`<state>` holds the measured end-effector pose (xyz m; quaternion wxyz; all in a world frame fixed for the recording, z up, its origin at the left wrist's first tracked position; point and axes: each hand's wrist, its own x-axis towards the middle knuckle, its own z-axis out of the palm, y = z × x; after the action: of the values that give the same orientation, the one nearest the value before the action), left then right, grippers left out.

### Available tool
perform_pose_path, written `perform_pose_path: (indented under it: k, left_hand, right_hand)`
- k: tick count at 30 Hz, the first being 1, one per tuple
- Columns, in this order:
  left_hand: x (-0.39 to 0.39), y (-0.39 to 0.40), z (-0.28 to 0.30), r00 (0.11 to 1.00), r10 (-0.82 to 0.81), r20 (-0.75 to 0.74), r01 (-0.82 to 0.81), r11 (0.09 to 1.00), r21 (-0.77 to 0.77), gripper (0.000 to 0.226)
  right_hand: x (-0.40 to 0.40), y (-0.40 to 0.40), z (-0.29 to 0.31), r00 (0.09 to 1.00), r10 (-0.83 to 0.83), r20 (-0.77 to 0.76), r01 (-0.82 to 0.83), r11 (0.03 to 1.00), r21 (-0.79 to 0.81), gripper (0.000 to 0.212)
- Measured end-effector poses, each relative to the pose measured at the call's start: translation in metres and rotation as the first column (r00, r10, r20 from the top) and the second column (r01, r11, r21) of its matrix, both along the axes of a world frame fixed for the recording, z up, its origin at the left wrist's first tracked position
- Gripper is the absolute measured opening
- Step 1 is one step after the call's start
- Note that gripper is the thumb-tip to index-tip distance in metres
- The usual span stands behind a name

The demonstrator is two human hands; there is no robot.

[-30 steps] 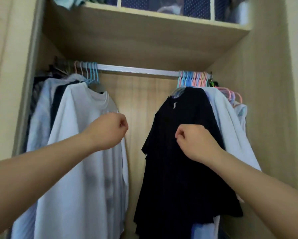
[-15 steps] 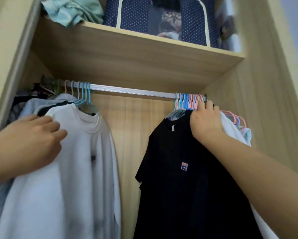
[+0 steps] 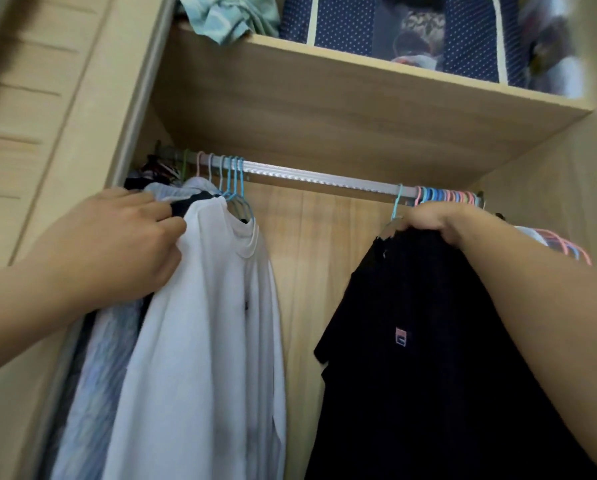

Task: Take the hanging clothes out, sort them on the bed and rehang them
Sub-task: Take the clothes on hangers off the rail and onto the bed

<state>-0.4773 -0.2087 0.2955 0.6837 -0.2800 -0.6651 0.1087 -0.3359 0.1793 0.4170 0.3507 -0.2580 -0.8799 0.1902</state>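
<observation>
2 hands up at silver metal rail (image 3: 324, 176): your right hand (image 3: 428, 221) grips black t-shirt (image 3: 428, 358) at hanger shoulder; left hand (image 3: 117, 247) pinches long-sleeved white shirt (image 3: 200, 341) shoulder, both garments hanging below grips.

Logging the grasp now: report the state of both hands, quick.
Left hand: fingers curled, gripping the shoulder of the white long-sleeved shirt.
Right hand: gripping the black T-shirt at its hanger top.

rail (image 3: 324, 178) bare mid-span | white shirt (image 3: 200, 341) left | black shirt (image 3: 428, 358) right
</observation>
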Motion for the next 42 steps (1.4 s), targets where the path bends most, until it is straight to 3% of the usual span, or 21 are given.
perform_pose_path:
  k: [4, 6, 8, 10, 12, 14, 16, 18, 20, 22, 23, 26, 27, 30, 32, 34, 36, 38, 40, 42]
  left_hand:
    - [0.003, -0.001, -0.006, 1.000, -0.022, -0.018, 0.022, 1.000, 0.008, 0.024]
    - [0.004, -0.002, -0.006, 0.999, -0.037, -0.031, 0.038, 0.999, 0.014, 0.021]
    - [0.005, -0.001, -0.006, 0.998, -0.055, -0.031, 0.056, 0.998, 0.024, 0.021]
    - [0.005, 0.000, -0.008, 0.997, -0.067, -0.024, 0.068, 0.997, 0.021, 0.022]
    - [0.007, -0.001, -0.006, 0.996, -0.089, -0.007, 0.090, 0.996, 0.022, 0.024]
    - [0.012, -0.001, -0.005, 0.988, -0.150, 0.040, 0.147, 0.987, 0.066, 0.027]
    - [0.020, 0.000, -0.004, 0.965, -0.245, 0.091, 0.231, 0.962, 0.143, 0.029]
    - [0.027, 0.002, -0.001, 0.943, -0.309, 0.119, 0.281, 0.937, 0.205, 0.039]
    - [0.033, 0.004, 0.003, 0.934, -0.319, 0.164, 0.272, 0.928, 0.255, 0.054]
    - [0.040, 0.008, 0.007, 0.903, -0.307, 0.302, 0.223, 0.933, 0.282, 0.068]
    - [0.045, 0.011, 0.009, 0.847, -0.332, 0.414, 0.222, 0.930, 0.291, 0.070]
    - [0.048, 0.022, 0.008, 0.528, -0.484, 0.698, 0.336, 0.874, 0.351, 0.059]
    - [0.045, 0.022, 0.008, 0.514, -0.461, 0.723, 0.344, 0.883, 0.318, 0.056]
    - [0.035, 0.017, 0.009, 0.630, -0.255, 0.734, 0.203, 0.966, 0.162, 0.031]
    - [0.033, 0.018, 0.008, 0.681, -0.151, 0.716, 0.121, 0.988, 0.093, 0.023]
    - [0.032, 0.024, 0.003, 0.759, -0.040, 0.650, 0.015, 0.999, 0.045, 0.024]
    - [0.028, 0.027, -0.001, 0.806, -0.005, 0.591, -0.035, 0.998, 0.055, 0.022]
    - [0.024, 0.026, -0.002, 0.811, -0.016, 0.584, -0.040, 0.996, 0.083, 0.021]
    - [0.020, 0.025, -0.003, 0.811, -0.048, 0.583, -0.014, 0.995, 0.102, 0.018]
    - [0.019, 0.025, -0.002, 0.809, -0.059, 0.585, -0.002, 0.995, 0.103, 0.015]
  right_hand:
    - [-0.016, -0.020, -0.006, 0.972, 0.043, -0.232, -0.045, 0.999, -0.005, 0.030]
    - [-0.018, -0.024, -0.002, 0.921, 0.117, -0.372, -0.159, 0.984, -0.083, 0.026]
    - [-0.019, -0.029, 0.001, 0.824, 0.167, -0.541, -0.292, 0.944, -0.154, 0.026]
    - [-0.016, -0.045, -0.004, 0.658, 0.207, -0.724, -0.483, 0.854, -0.195, 0.020]
    - [-0.009, -0.069, -0.024, 0.569, 0.258, -0.781, -0.572, 0.806, -0.150, 0.012]
    - [-0.004, -0.091, -0.059, 0.608, 0.330, -0.722, -0.538, 0.840, -0.068, 0.009]
    - [-0.003, -0.115, -0.103, 0.655, 0.384, -0.651, -0.484, 0.874, 0.029, 0.019]
    - [-0.004, -0.143, -0.144, 0.638, 0.453, -0.623, -0.497, 0.860, 0.116, 0.021]
    - [-0.006, -0.174, -0.177, 0.628, 0.499, -0.598, -0.532, 0.835, 0.138, 0.021]
    - [-0.009, -0.206, -0.200, 0.630, 0.531, -0.566, -0.568, 0.813, 0.131, 0.023]
    - [-0.012, -0.223, -0.207, 0.631, 0.551, -0.546, -0.591, 0.798, 0.122, 0.023]
    - [-0.019, -0.269, -0.219, 0.664, 0.605, -0.440, -0.626, 0.771, 0.116, 0.022]
    - [-0.021, -0.280, -0.221, 0.685, 0.620, -0.382, -0.631, 0.767, 0.114, 0.023]
    - [-0.028, -0.286, -0.221, 0.691, 0.705, -0.158, -0.699, 0.708, 0.104, 0.033]
    - [-0.024, -0.266, -0.221, 0.619, 0.782, -0.071, -0.744, 0.613, 0.264, 0.032]
    - [-0.017, -0.228, -0.216, 0.630, 0.771, -0.087, -0.577, 0.541, 0.612, 0.021]
    - [-0.013, -0.179, -0.201, 0.687, 0.690, -0.228, -0.219, 0.495, 0.841, 0.024]
    - [-0.012, -0.129, -0.170, 0.796, 0.492, -0.352, 0.046, 0.531, 0.846, 0.022]
    - [-0.015, -0.078, -0.129, 0.921, 0.196, -0.338, 0.172, 0.574, 0.801, 0.013]
    - [-0.009, -0.027, -0.087, 0.927, -0.108, -0.359, 0.363, 0.503, 0.785, 0.020]
